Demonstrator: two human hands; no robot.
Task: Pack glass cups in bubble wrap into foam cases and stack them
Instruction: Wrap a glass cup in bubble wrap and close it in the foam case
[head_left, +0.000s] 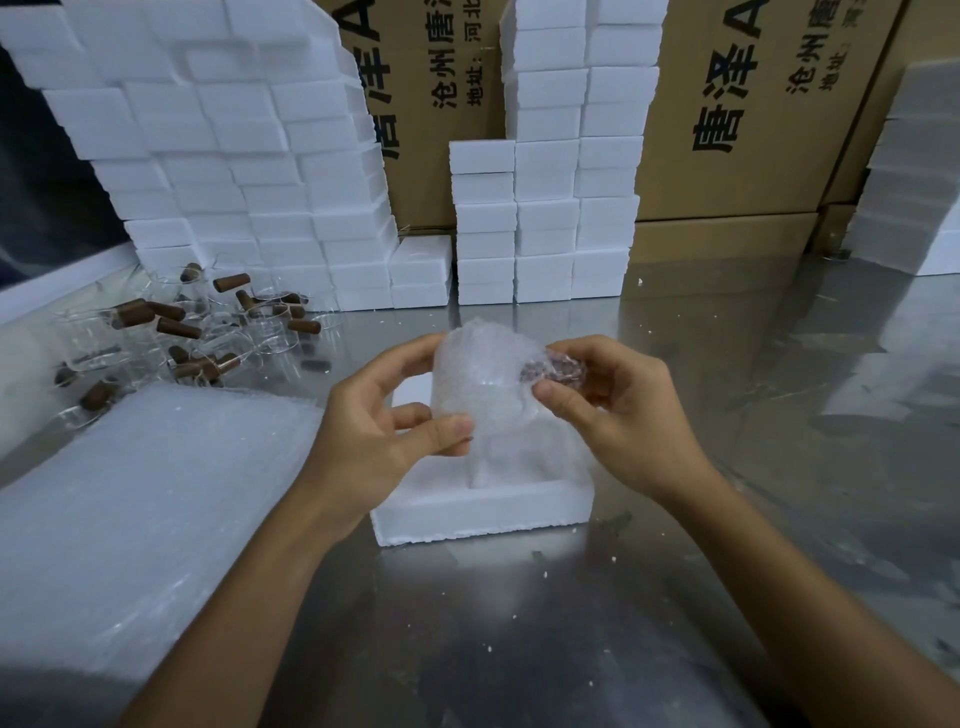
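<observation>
Stacked foam cases (218, 156) filled the upper left and upper centre of the frame, in front of cartons (727, 130). A steel table (727, 415) spanned the lower frame, with a bubble-wrap pile (130, 493) at the lower left. Loose glass cups (197, 332) with brown handles lay at the middle left.

At centre, an open foam tray (483, 509) sat on the table. Above it, the left hand (384, 421) pinched the wrapped cup (483, 384) by its lower side, while the right hand (613, 405) gripped the covered handle end.

Risks, as judged:
- The wrap was slick. A loose pinch could have dropped the cup onto the tray or table.
- The wrap could have unrolled before seating, leaving glass bare.
- Forced entry could have crumbled the tray rim.
</observation>
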